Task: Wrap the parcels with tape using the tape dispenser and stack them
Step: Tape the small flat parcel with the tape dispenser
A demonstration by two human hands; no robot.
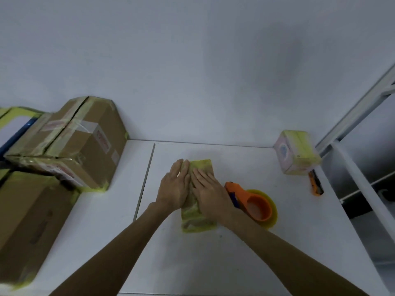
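Yellow-taped flat parcel [197, 221], long axis pointing away, pinned under left hand [175, 189] and right hand [210, 192], fingers flat; white desk [235, 159] open beyond.

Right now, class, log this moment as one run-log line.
phase: pressing parcel | left hand: flat on parcel | right hand: flat on parcel | tape dispenser: lying right of parcel

1. Flat parcel [199, 223] at ctr of counter [213, 265]
2. Tape dispenser [255, 201] just beside it, R
3. Small box [297, 154] back R, knife [316, 184] just in front
4. Stacked boxes [85, 144] far L
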